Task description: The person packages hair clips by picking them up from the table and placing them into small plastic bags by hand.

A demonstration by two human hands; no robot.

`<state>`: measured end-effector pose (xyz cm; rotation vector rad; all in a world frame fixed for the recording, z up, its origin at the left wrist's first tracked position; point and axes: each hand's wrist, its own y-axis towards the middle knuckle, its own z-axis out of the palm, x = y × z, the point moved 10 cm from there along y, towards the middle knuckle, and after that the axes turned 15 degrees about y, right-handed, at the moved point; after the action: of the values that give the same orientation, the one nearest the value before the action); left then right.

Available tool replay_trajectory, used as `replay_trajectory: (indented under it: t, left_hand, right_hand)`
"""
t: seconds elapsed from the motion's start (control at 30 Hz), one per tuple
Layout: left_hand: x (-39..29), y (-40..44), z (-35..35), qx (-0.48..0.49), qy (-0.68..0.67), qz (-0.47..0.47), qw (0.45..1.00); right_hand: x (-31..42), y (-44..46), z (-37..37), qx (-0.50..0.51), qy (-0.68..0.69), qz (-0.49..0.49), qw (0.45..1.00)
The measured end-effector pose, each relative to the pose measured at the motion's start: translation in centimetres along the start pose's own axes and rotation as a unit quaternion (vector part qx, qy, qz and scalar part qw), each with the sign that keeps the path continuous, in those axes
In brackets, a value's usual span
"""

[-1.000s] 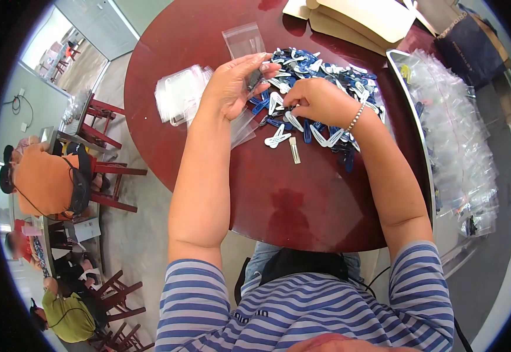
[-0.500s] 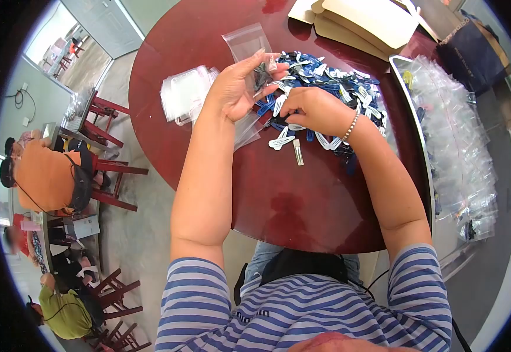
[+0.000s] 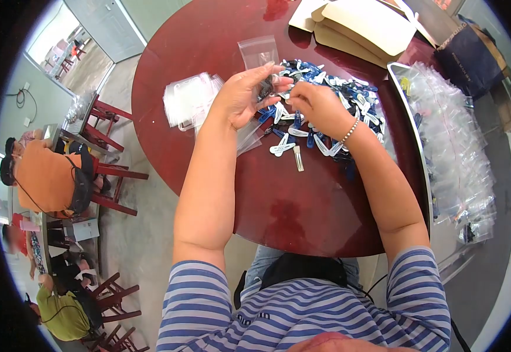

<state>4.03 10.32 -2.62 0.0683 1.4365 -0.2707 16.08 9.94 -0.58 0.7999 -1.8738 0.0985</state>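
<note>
My left hand (image 3: 240, 98) is curled around a clear zip bag (image 3: 259, 51), whose top sticks up past the fingers. Dark hair clips (image 3: 265, 88) show between those fingers, apparently in or against the bag. Close by on the right, my right hand (image 3: 324, 110) has thumb and fingers pinched together over the pile; whatever they hold is too small or hidden to make out. Beneath and beyond it spreads a pile of snap hair clips (image 3: 364, 97) in blue, white and black. Nearer me lie a white clip (image 3: 282, 146) and a flat pale clip (image 3: 299, 159).
Left of my hands is a stack of clear bags (image 3: 182, 101) on the round red table (image 3: 290, 211). An open cardboard box (image 3: 361, 26) sits at the back. A white-rimmed tray (image 3: 411, 111) of filled bags (image 3: 457, 141) stands right. Other people sit at far left.
My right hand has lifted from the clip pile and moved up beside my left fingers, still pinched. My left hand and its bag have shifted slightly, with more dark clips hidden by the fingers.
</note>
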Motion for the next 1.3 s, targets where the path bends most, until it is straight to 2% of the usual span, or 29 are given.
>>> replay_trajectory:
  t: [0.07, 0.13, 0.2, 0.3, 0.33, 0.43, 0.53, 0.63, 0.67, 0.7, 0.73, 0.8, 0.87, 0.93, 1.07, 1.13, 1.27, 1.3]
  left_hand:
    - [0.1, -0.2, 0.2, -0.011, 0.03, -0.007, 0.999]
    - [0.1, -0.4, 0.3, -0.02, 0.06, -0.013, 0.998]
    - [0.2, -0.5, 0.9, -0.003, 0.135, -0.023, 0.991]
    - [0.2, -0.8, 2.0, 0.03, 0.175, -0.017, 0.984]
    - [0.1, -0.9, 2.5, 0.047, 0.203, -0.012, 0.978]
    - [0.1, -1.4, 4.1, 0.107, 0.247, 0.009, 0.963]
    - [-0.6, -2.0, 5.2, 0.139, 0.283, 0.013, 0.949]
    - [-1.3, -2.1, 5.7, 0.141, 0.238, 0.052, 0.96]
    - [-1.7, -2.2, 5.9, 0.147, 0.212, 0.075, 0.963]
    - [-1.0, -1.9, 4.8, 0.119, 0.232, 0.048, 0.964]
    - [-0.7, -1.6, 4.6, 0.137, 0.232, 0.05, 0.962]
    - [-0.8, -1.2, 4.3, 0.13, 0.171, 0.066, 0.974]
    - [-0.9, -1.7, 5.0, 0.139, 0.17, 0.062, 0.974]
    - [-0.9, -2.2, 5.8, 0.148, 0.168, 0.057, 0.973]
    - [0.1, -2.2, 6.9, 0.196, 0.237, 0.036, 0.951]
    - [-0.4, -2.8, 7.6, 0.189, 0.231, 0.049, 0.953]
    - [-0.5, -2.4, 7.0, 0.158, 0.215, 0.036, 0.963]
    - [-0.6, -2.3, 6.9, 0.153, 0.215, 0.034, 0.964]
  right_hand:
    - [0.3, 0.0, -1.1, -0.03, -0.016, 0.032, 0.999]
    - [1.7, -0.3, -3.8, -0.156, 0.008, -0.042, 0.987]
    - [1.9, -0.2, -4.8, -0.181, 0.029, -0.063, 0.981]
    - [5.2, -1.1, -6.4, -0.257, 0.026, -0.151, 0.954]
    - [6.1, -1.3, -6.5, -0.256, 0.023, -0.176, 0.95]
    - [6.8, -1.2, -6.2, -0.24, 0.033, -0.152, 0.958]
    - [7.7, -1.4, -5.5, -0.212, -0.044, -0.187, 0.958]
    - [7.9, -1.2, -5.1, -0.197, -0.087, -0.187, 0.958]
    - [7.2, -0.8, -4.6, -0.162, -0.085, -0.143, 0.973]
    - [7.8, -1.0, -4.5, -0.162, -0.092, -0.172, 0.967]
    - [8.4, -1.3, -4.2, -0.16, -0.095, -0.201, 0.962]
    - [9.0, -2.0, -4.2, -0.159, -0.099, -0.197, 0.962]
    - [9.0, -2.6, -4.5, -0.156, -0.098, -0.194, 0.964]
    - [7.9, -2.6, -3.5, -0.054, -0.086, -0.157, 0.982]
    - [9.7, -4.7, -5.6, -0.092, -0.127, -0.185, 0.97]
    - [11.7, -6.7, -8.0, -0.111, -0.155, -0.152, 0.97]
    - [15.0, -13.2, -14.3, -0.18, -0.288, -0.133, 0.931]
    - [15.1, -15.4, -16.7, -0.213, -0.31, -0.091, 0.922]
